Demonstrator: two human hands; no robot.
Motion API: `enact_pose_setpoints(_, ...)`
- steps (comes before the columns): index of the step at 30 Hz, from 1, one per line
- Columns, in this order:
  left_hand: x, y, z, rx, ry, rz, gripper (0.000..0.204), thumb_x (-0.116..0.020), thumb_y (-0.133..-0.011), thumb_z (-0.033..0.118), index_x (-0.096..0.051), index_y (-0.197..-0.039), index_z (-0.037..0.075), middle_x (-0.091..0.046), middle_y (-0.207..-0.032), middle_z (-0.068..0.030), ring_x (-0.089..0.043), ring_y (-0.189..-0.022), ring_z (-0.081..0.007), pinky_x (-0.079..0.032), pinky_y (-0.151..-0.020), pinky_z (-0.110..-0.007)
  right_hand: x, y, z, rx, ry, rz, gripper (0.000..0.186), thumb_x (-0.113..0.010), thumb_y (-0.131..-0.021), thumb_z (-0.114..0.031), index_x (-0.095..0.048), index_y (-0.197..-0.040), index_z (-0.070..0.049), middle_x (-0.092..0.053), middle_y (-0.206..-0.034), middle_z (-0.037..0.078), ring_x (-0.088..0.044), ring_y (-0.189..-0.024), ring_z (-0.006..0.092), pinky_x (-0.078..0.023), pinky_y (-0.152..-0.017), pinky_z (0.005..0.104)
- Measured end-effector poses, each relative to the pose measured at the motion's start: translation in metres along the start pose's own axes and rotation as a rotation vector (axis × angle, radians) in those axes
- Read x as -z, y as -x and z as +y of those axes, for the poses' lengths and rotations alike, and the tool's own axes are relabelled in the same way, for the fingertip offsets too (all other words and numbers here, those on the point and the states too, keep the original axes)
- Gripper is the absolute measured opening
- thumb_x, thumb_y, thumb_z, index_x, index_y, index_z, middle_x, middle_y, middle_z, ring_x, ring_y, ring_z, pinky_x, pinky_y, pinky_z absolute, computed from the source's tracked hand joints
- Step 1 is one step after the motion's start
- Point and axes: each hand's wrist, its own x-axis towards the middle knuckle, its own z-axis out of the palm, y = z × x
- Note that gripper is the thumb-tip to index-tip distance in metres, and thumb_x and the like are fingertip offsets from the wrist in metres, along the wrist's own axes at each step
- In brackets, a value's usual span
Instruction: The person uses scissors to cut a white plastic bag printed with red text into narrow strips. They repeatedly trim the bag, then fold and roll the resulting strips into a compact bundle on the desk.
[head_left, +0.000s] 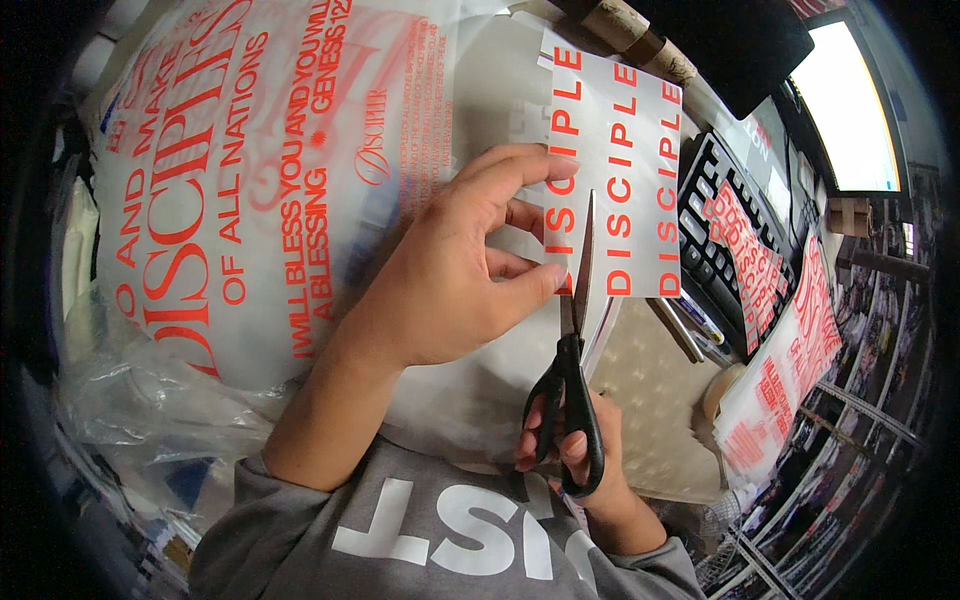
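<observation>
We're holding the printed sheet by its left edge, left hand half-curled, likely steadying it for the scissors our right hand is gripping.

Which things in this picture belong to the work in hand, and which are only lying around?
In the work:
- left hand, holding the red-lettered sheet
- right hand, holding the scissors

Lying around:
- keyboard
- lit screen
- red-lettered pieces on the keyboard, possibly related

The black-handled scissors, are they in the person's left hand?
No, the right hand holds the scissors, while the left hand holds the red-lettered sheet.
</observation>
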Motion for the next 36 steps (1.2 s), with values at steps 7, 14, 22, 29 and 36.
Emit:
enact_pose_setpoints(7, 0.0, 0.0, 0.002, 0.019, 0.0, -0.019, 0.062, -0.067, -0.079, -0.013, -0.048, -0.137, -0.002, -0.044, -0.14, -0.0138, -0.062, -0.102, -0.0178, -0.063, -0.078, -0.028, 0.0, -0.001, -0.001, 0.017, -0.002, -0.006, 0.069, -0.073, -0.081, -0.065, -0.055, -0.097, 0.0, -0.063, -0.074, 0.005, -0.064, -0.066, 0.0132, -0.054, -0.06, 0.0274)
enact_pose_setpoints(14, 0.0, 0.0, 0.002, 0.026, 0.025, -0.021, 0.064, -0.068, -0.079, -0.013, -0.048, -0.138, -0.001, -0.043, -0.14, -0.0127, -0.06, -0.103, -0.0179, -0.063, -0.078, -0.028, 0.001, 0.0, 0.006, 0.044, -0.066, -0.002, 0.053, -0.077, -0.086, -0.047, -0.057, -0.096, 0.001, -0.064, -0.073, 0.005, -0.065, -0.065, 0.0138, -0.055, -0.058, 0.027)
enact_pose_setpoints(22, 0.0, 0.001, 0.004, 0.022, 0.014, -0.027, 0.065, -0.069, -0.079, -0.013, -0.048, -0.139, 0.001, -0.044, -0.139, -0.0103, -0.058, -0.102, -0.0167, -0.063, -0.078, -0.026, 0.001, 0.002, 0.01, 0.026, -0.074, 0.026, 0.035, -0.075, -0.091, -0.029, -0.059, -0.094, 0.001, -0.064, -0.073, 0.005, -0.066, -0.065, 0.0125, -0.057, -0.057, 0.0271)
enact_pose_setpoints(29, 0.0, 0.0, 0.002, 0.026, 0.016, -0.027, 0.065, -0.07, -0.079, -0.012, -0.048, -0.139, 0.001, -0.044, -0.139, -0.0104, -0.058, -0.1, -0.016, -0.063, -0.077, -0.026, 0.001, 0.003, 0.009, 0.014, -0.036, 0.028, 0.029, -0.071, -0.095, -0.025, -0.058, -0.093, 0.002, -0.065, -0.073, 0.005, -0.066, -0.064, 0.0116, -0.057, -0.055, 0.0265)
enact_pose_setpoints(36, -0.001, -0.001, 0.0, 0.028, 0.003, -0.028, 0.066, -0.07, -0.079, -0.012, -0.048, -0.139, 0.002, -0.044, -0.14, -0.0106, -0.058, -0.1, -0.016, -0.063, -0.077, -0.026, -0.003, 0.002, 0.006, 0.014, 0.039, 0.082, 0.031, -0.07, -0.096, -0.026, -0.058, -0.087, 0.002, -0.063, -0.065, 0.005, -0.063, -0.056, 0.0109, -0.053, -0.05, 0.0262)
